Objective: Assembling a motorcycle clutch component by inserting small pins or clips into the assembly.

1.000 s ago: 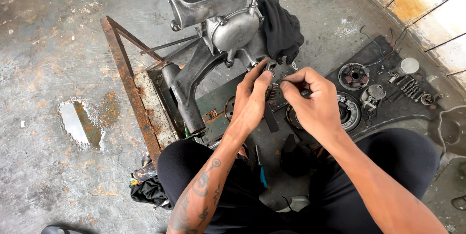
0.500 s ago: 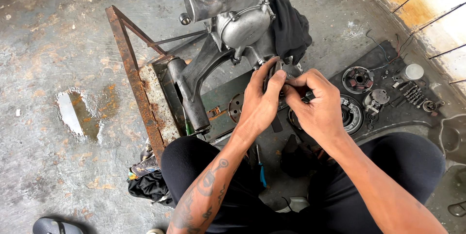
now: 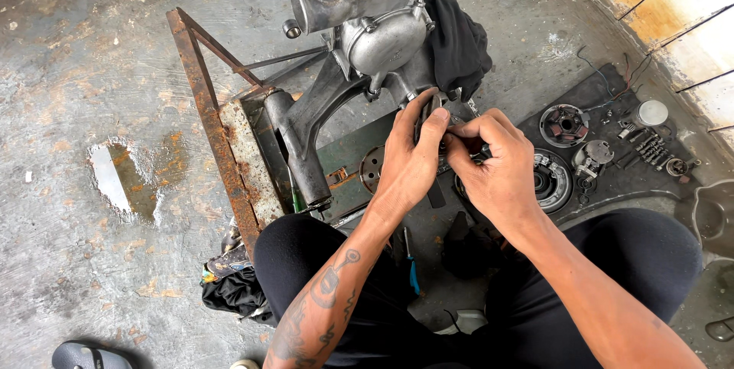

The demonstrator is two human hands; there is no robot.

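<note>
In the head view, the person is sitting on the concrete floor [image 3: 92, 48] with both hands meeting just in front of a grey engine casing [image 3: 382, 36]. The left hand [image 3: 409, 162] is curling its fingers around a small dark metal part [image 3: 425, 113], thumb and fingertips pinching it from the top. The right hand [image 3: 497, 170] is closing on the same part from the other side, its fingers bent tight and pressing toward the left hand's.

Compared with the earlier pictures, the hands are sitting a little lower and closer to the body, and the camera is leaning in, so the part is now being worked nearer the lap, clear of the casing. The rusty steel frame [image 3: 206, 109] is staying put; clutch parts [image 3: 562, 124] are lying spread on the dark mat [image 3: 612, 82] to the right.
</note>
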